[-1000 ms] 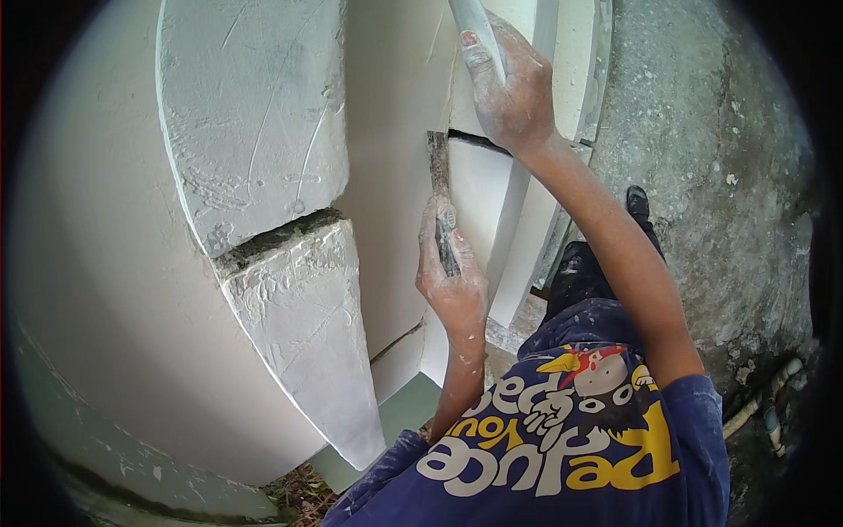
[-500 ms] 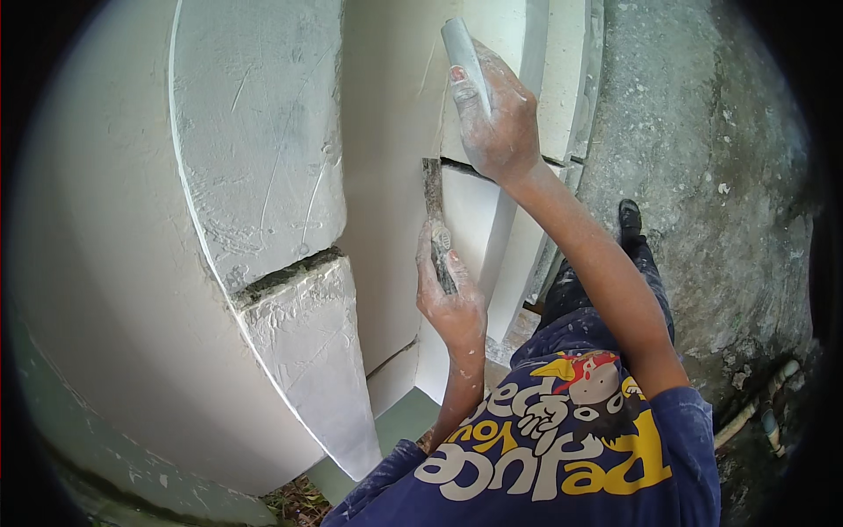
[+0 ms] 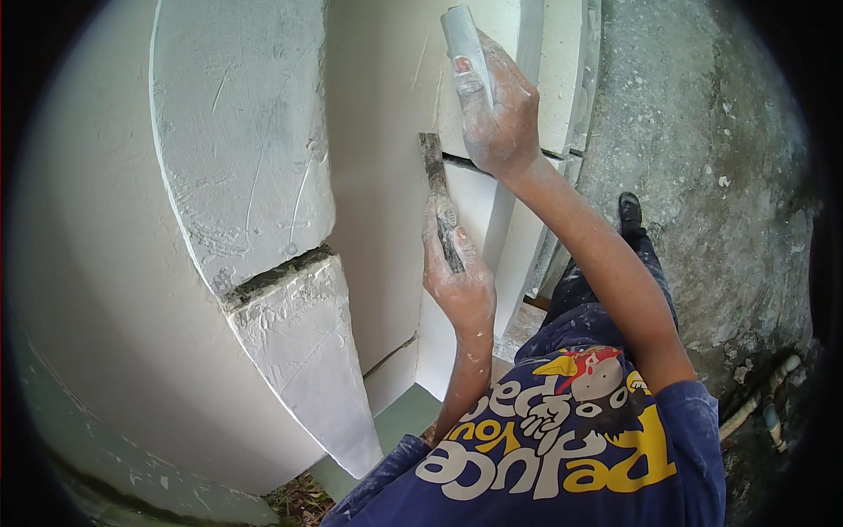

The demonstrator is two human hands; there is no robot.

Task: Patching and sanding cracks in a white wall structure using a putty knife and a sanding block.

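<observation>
My left hand (image 3: 461,285) is wrapped round the grip of a narrow, plaster-stained putty knife (image 3: 431,156). Its dark, flat blade points away from me, the tip near the dark gap between two white blocks. Farther off and to the right, my right hand (image 3: 505,114) closes round a smooth light-grey piece (image 3: 468,44), long and slightly curved; its exact kind cannot be made out, and its lower part is hidden in my fingers. White dust coats both hands. Beside them stands a white block (image 3: 470,206), with the cream wall face (image 3: 378,132) to its left.
At left, a large scratched white slab (image 3: 246,132) sits above a smaller tapered block (image 3: 307,351), a rough dark gap between them. A stained concrete floor (image 3: 720,193) lies at right. Pipes (image 3: 764,404) rest there at lower right. My shoe (image 3: 630,211) shows beyond the blocks.
My left hand and the putty knife have moved slightly farther away. The right hand keeps its grip, almost in the same place. The slab at left appears a little farther left in view.
</observation>
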